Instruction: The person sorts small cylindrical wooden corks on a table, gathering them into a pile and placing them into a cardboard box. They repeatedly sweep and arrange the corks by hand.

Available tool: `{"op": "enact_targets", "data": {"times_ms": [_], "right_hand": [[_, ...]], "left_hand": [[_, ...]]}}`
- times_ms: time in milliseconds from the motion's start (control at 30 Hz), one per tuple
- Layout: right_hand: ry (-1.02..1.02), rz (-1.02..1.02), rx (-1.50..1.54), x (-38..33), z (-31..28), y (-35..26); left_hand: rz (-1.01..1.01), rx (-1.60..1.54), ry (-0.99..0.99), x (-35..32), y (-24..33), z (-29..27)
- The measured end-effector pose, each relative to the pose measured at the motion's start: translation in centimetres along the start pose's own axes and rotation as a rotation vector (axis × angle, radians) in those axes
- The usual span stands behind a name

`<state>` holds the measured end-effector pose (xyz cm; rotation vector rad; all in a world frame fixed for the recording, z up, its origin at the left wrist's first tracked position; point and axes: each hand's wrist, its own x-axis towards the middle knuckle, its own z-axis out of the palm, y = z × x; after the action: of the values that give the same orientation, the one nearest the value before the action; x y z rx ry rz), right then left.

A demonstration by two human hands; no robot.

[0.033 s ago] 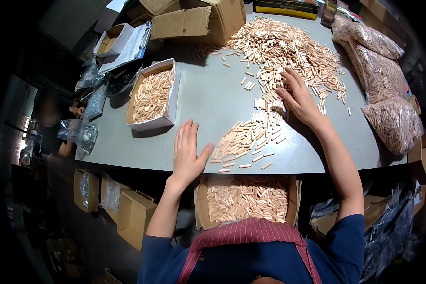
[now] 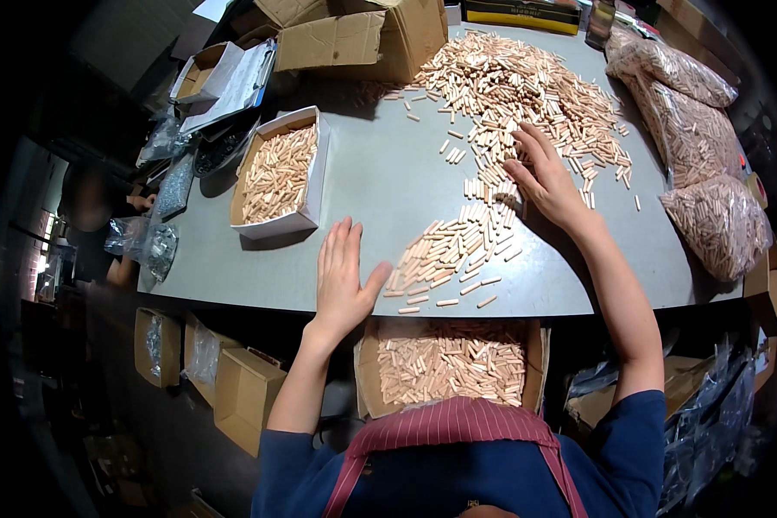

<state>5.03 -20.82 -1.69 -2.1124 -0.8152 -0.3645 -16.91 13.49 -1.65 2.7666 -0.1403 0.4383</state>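
A large heap of short wooden dowels (image 2: 527,86) covers the far middle of the grey table (image 2: 354,173). My right hand (image 2: 551,183) rests at the heap's near edge, fingers stretched out and holding nothing. Nearer me lies a looser spread of wooden dowels (image 2: 457,246). Left of that spread, my left hand (image 2: 344,276) is flat with the thumb apart, the thumb close to the nearest dowels. Below the table's front edge, a cardboard box (image 2: 367,371) in front of my apron holds many more dowels. A white box (image 2: 318,177) full of dowels stands on the table to the left.
Clear plastic bags of dowels (image 2: 716,224) lie along the right side. An open cardboard carton (image 2: 337,43) and a clipboard with papers (image 2: 242,86) sit at the back left. Small bags of hardware (image 2: 160,250) hang near the left edge. Empty cardboard boxes (image 2: 246,397) stand below; another person (image 2: 95,207) is at far left.
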Motion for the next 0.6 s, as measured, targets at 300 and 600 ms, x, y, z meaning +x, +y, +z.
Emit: {"op": "enact_targets", "data": {"times_ms": [300,600], "right_hand": [[-0.026,-0.013,-0.058,-0.2,0.0,-0.1],[-0.043,-0.038,-0.036,-0.1,0.0,-1.3]], "left_hand": [[0.136,0.06,-0.199,-1.0,0.7,-1.6],[0.243,0.085,-0.368,-0.2,1.1,-2.7]]}}
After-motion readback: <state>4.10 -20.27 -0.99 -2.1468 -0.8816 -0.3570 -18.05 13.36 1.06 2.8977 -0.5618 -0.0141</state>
